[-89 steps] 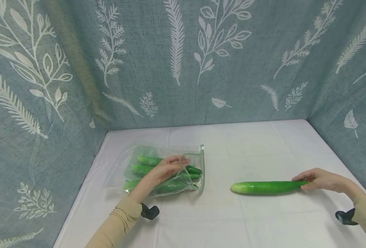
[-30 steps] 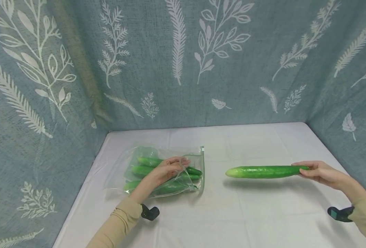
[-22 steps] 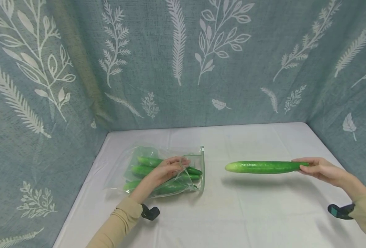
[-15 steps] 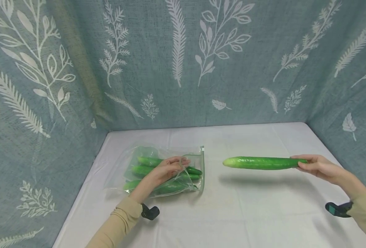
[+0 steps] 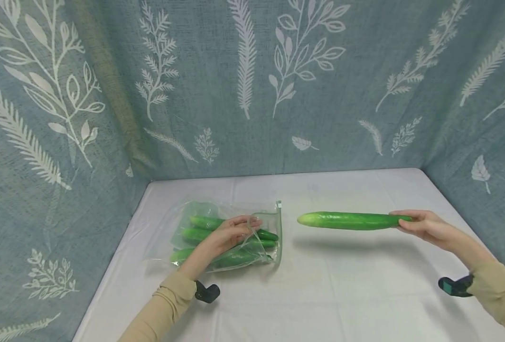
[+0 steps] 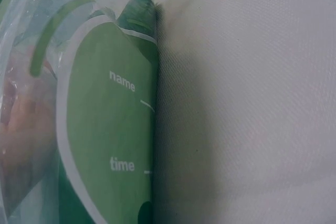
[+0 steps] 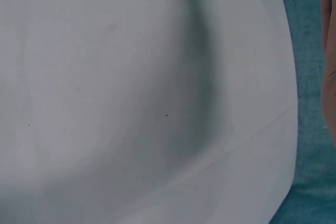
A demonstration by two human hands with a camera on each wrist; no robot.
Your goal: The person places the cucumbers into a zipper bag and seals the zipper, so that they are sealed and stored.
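My right hand grips a long green cucumber by its right end, between thumb and fingers. The cucumber hangs level above the table, its paler tip pointing left toward the bag. On the left lies a clear zip bag with green cucumbers inside, its mouth facing right. My left hand is at that mouth and holds up the upper edge of the bag, which bows open around the fingertips. In the left wrist view, the bag's green printed label hides part of the hand.
A white cloth covers the table. Blue-green curtains with white leaf prints stand behind and at both sides. A dark wrist camera sits on my left wrist, another camera on my right. The cucumber's shadow falls on the cloth.
The cucumber has been lifted off the table by my right hand, then carried up in view and somewhat left, toward the bag. My left hand and the bag have stayed put.
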